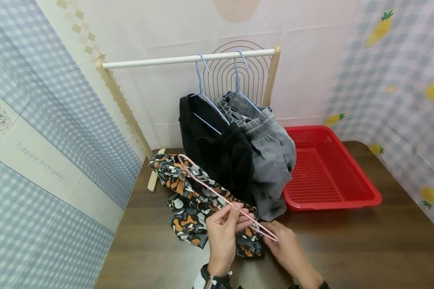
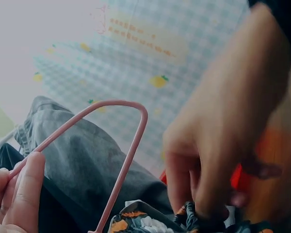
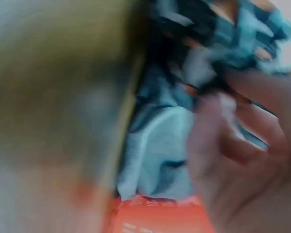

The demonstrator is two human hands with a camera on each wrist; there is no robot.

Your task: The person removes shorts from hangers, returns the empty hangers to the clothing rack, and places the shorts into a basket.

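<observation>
A pink hanger (image 1: 209, 188) slants across a garment patterned in black, orange and white (image 1: 188, 220), which lies bunched on the table. My left hand (image 1: 221, 233) pinches the hanger between thumb and fingers along its length. In the left wrist view the bent end of the hanger (image 2: 118, 184) reaches down to the garment's edge (image 2: 140, 222). My right hand (image 1: 286, 245) is at the garment's near right end, beside the hanger's tip. Its thumb and fingers pinch the patterned cloth, as the blurred right wrist view (image 3: 203, 68) also shows.
Black clothing (image 1: 217, 148) and grey pants (image 1: 271, 140) hang on blue hangers from a rack's white rail (image 1: 152, 62), just behind the patterned garment. At the right stands a red plastic basket (image 1: 361, 180). Checked cloth (image 1: 76, 168) lines the sides.
</observation>
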